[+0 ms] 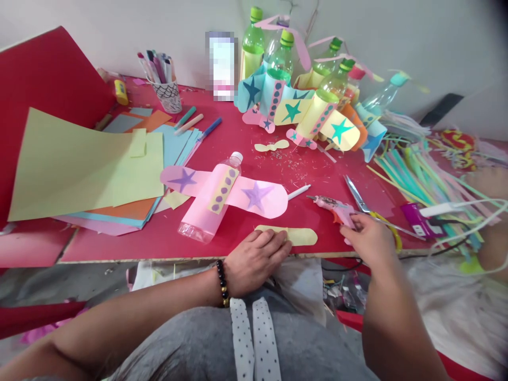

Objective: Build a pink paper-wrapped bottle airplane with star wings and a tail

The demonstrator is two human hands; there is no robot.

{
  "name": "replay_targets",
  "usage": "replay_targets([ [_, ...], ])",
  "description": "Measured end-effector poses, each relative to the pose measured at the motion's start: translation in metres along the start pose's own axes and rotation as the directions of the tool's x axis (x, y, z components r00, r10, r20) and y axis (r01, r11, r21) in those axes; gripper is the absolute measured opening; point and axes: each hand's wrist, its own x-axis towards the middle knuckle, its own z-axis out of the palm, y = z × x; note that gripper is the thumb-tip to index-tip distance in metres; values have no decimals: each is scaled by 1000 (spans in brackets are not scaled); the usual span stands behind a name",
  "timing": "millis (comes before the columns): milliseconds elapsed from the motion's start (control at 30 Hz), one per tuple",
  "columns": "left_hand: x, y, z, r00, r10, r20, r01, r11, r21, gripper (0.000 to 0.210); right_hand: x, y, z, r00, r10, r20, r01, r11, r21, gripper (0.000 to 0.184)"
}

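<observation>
- Yellow paper strip [305, 236] at the bench's [159, 247] near edge, left grip [256, 260] laid flat on it.
- Right grip [371, 237] holding pink glue gun [332, 205], scissors [356, 194] beside.
- Pink-winged bottle [205, 203] beyond, paper sheets [87, 169] left.
- Winged bottles [311, 119], pen cup [165, 96] behind.

You are facing a plain, pale wall [377, 42], which is running behind a red-topped table [222, 143]. To your left, a large red panel [51, 69] is rising above the table, and a seam [67, 246] is cutting across near its front. The rough, pale front edge [119, 260] is stretching before you, grey floor [91, 283] is showing below, and soft light is spreading over the wall.
</observation>
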Motion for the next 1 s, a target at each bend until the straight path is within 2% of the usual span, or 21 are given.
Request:
replay_targets([
  [133, -1, -1, 1, 1000, -2, -19, 2, 1000, -20, 41, -8, -11, -8, 990, 127, 68, -136, 978, 158, 31],
  [267, -2, -1, 1, 1000, -11, -20, 10, 1000, -26, 41, -30, -24, -10, 990, 119, 77, -140, 906, 400, 28],
  [333, -3, -1, 1, 1000, -15, -25, 14, 1000, -21, 41, -44, -31, -8, 987, 115, 112, -155, 870, 467, 26],
  [467, -3, -1, 2, 999, -13, -35, 12, 1000, -27, 42, -71, -49, -1, 977, 105, 185, -185, 847, 499, 16],
  [600, -4, -2, 2, 999, -8, -34, 7, 999, -43, 43, -87, -64, 7, 964, 87, 252, -216, 808, 548, 19],
  [800, -3, -1, 1, 1000, -11, -18, 11, 1000, -25, 45, -87, -66, 17, 947, 30, 319, -222, 777, 589, 28],
  [1000, -2, 1, 2, 1000, -14, 18, 14, 999, 38, 49, -84, -60, 18, 957, 1, 289, -159, 837, 524, 28],
])
